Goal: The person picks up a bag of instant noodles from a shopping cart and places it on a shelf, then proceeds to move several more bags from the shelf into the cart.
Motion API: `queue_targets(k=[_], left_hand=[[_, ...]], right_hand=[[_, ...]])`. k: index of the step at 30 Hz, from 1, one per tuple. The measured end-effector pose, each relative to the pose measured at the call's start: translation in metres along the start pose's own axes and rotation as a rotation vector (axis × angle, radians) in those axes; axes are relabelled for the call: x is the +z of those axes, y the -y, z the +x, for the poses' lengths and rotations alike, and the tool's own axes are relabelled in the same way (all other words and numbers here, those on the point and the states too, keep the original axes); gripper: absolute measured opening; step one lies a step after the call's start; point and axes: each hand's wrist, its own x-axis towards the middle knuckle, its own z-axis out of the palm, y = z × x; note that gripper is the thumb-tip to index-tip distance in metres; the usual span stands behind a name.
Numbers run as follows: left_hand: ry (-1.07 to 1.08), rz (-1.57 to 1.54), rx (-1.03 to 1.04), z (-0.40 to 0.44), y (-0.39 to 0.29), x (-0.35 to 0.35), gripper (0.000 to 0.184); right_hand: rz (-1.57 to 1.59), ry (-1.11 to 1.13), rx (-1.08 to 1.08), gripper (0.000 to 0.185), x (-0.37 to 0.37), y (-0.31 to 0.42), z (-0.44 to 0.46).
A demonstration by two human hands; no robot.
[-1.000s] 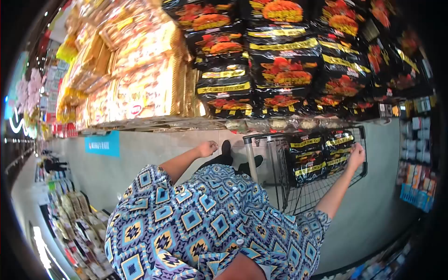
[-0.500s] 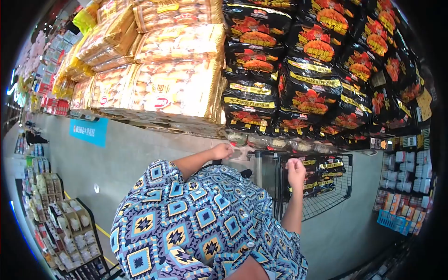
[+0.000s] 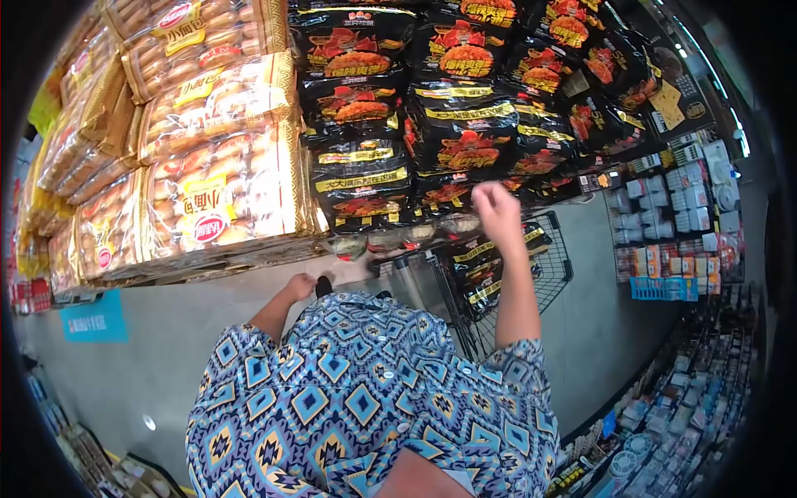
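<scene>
Bent fingers of the right hand [image 3: 496,207] hang over the far side of the cart [image 3: 569,267]; how closed they are, or whether they touch a bag, I cannot tell. Left of the cart, the left hand [image 3: 300,287] is curled, its palm hidden, its hold unclear. Beyond the cart, past the right hand, rise stacked black bags [image 3: 465,116]; beyond and left, bread packs [image 3: 220,166]. Inside the cart lie loaded bags [image 3: 481,274], partly behind the right forearm [image 3: 519,290].
</scene>
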Motion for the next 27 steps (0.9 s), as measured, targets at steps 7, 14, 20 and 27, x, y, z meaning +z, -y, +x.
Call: queue_targets(k=[7, 14, 20, 27], left_hand=[[-0.018, -0.201, -0.415, -0.035, 0.061, -0.026, 0.024], [-0.081, -0.378, -0.255, -0.035, 0.033, -0.014, 0.024], [-0.092, -0.454, -0.194, -0.027, 0.018, -0.003, 0.020], [-0.152, -0.464, -0.283, -0.042, 0.050, -0.001, 0.018]], right_hand=[[-0.440, -0.134, -0.511, 0.014, -0.028, 0.060, 0.119], [-0.978, 0.178, -0.735, 0.009, -0.015, 0.053, 0.181], [-1.133, 0.300, -0.800, 0.011, -0.003, 0.052, 0.201], [-1.019, 0.223, -0.804, 0.011, 0.004, 0.038, 0.206]])
